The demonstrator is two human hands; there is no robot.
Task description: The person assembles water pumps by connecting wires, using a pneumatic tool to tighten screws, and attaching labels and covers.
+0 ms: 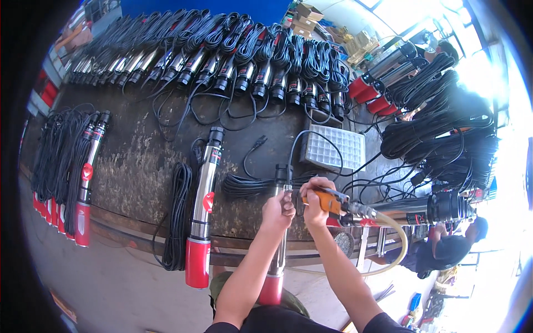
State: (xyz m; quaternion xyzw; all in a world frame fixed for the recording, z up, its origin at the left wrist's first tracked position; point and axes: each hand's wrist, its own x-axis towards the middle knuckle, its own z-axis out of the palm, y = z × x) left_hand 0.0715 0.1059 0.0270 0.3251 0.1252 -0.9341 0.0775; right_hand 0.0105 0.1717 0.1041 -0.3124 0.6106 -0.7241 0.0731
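Note:
A silver submersible pump with a black top (282,173) and red lower end (270,289) lies directly before me, over the bench edge. Near its black top, my left hand (279,210) is closed on the silver body; exactly what its fingertips pinch is hard to make out. My right hand (315,201) grips an orange air screwdriver (328,202), which has a pale hose (401,236) at its rear. The tool's front end is hidden by my fingers. A black cable (294,145) arcs away from the pump's top.
Another pump (204,208) with a coiled cable (179,216) lies to the left. Finished-looking rows of pumps with cables (244,77) line the back. A white compartment tray (336,147) sits beyond my hands. Cable bundles (444,127) crowd the right. A person (449,247) is at far right.

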